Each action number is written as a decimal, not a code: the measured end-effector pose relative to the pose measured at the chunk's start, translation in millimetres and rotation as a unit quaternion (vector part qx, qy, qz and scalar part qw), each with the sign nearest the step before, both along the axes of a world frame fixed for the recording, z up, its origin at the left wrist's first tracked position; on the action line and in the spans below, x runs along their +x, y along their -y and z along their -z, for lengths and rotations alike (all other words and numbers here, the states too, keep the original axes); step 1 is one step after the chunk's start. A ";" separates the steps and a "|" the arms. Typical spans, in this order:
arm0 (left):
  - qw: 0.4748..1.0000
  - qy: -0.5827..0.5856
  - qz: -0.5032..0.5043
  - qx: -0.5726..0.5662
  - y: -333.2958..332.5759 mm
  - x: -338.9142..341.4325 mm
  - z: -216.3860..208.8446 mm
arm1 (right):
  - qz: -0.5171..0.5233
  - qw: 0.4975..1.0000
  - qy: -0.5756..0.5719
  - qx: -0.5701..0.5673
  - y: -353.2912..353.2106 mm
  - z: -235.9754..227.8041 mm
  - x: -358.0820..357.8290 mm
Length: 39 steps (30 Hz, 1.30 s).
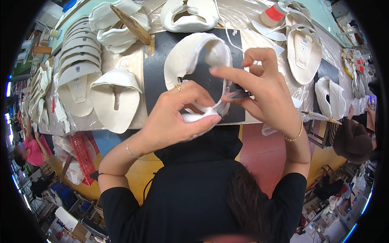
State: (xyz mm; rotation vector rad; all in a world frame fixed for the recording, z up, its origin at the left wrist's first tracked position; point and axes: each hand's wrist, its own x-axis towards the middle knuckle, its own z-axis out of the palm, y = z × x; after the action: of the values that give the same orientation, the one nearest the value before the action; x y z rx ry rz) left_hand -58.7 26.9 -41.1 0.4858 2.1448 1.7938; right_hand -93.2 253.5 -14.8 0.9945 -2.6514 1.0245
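A cream-white shoe upper (178,60) is curled into a loop over a black mat (156,83) on the bench. My left hand (182,111) pinches its near edge between thumb and fingers. Close by on the right, my right hand (263,85) holds a small dark tool with a metal blade (238,93), perhaps thread snips, low in the palm. The index finger of that hand points left over the upper's opening, somewhat blurred. Whether the blade touches the upper's edge, I cannot tell.
Overlapping white shoe parts (79,77) line the left side, beside a single upper (115,101). A wooden stick (131,25) leans by stacked uppers. Another upper (189,18) lies beyond the mat. To the right are a red-banded container (274,15) and an awl-like tool (322,116).
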 end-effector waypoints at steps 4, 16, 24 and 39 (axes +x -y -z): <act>0.994 0.057 0.059 -0.076 9.4 2.8 -7.0 | -0.119 0.992 0.017 0.029 0.7 1.4 -10.4; 0.979 0.200 0.014 0.029 17.5 8.8 -7.0 | -0.140 0.990 -0.002 -0.019 5.4 5.3 -17.2; 0.984 0.171 -0.020 0.053 14.7 3.4 -8.5 | -0.020 0.997 -0.051 -0.052 8.7 5.5 -19.6; 0.983 0.153 -0.038 0.089 2.0 -8.1 4.4 | 0.017 0.962 -0.242 0.128 -0.9 11.9 28.0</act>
State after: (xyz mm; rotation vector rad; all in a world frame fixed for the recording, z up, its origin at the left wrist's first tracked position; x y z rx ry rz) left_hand -66.7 24.9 -45.5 0.1544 1.8280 1.9673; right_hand -65.2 254.4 -26.7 1.0755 -2.4039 0.3645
